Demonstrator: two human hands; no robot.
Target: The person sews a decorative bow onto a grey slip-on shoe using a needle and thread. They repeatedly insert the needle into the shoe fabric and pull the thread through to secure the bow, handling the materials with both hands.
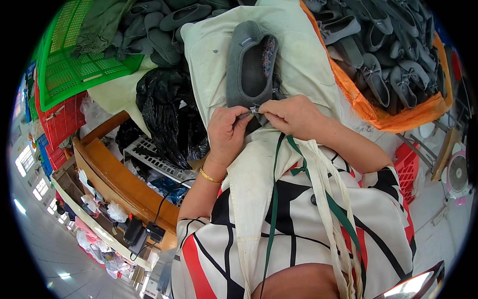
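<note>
A dark grey slipper [235,74] with a patterned inner lining lies lengthwise on the cream cloth [211,55] over my lap. At its near end, a small pale grey piece [254,109] like a bow or ribbon sits between my fingertips. My left hand [226,133] pinches it from the left, thumb and forefinger together. From the right, my right hand [295,117] is closed in a pinch at the same spot. More dark grey material [256,122] shows just below the fingers; its shape is mostly hidden by them.
An orange sack [356,102] full of grey slippers stands at the far right. More loose slippers [162,42] are heaped at the far left, beside a green crate [59,74]. A black plastic bag [167,114] and a wooden drawer [119,169] are close on my left.
</note>
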